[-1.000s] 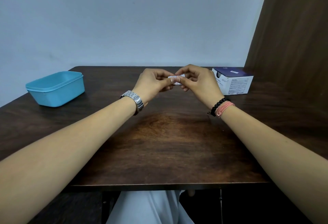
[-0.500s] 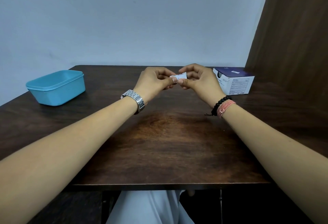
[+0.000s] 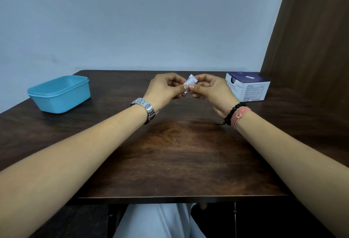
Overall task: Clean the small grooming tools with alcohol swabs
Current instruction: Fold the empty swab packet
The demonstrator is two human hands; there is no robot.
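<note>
Dark wood worktop [image 3: 170, 162]. Left hand [image 3: 164, 89] and right hand [image 3: 209, 90] pinched swab packet [image 3: 190, 83]; uneven tear could drop swab.

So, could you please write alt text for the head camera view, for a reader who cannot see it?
Both hands, the left hand and right hand, pinch a small white swab packet above a dark wooden table. A blue plastic container sits far left, and a swab box far right.
</note>
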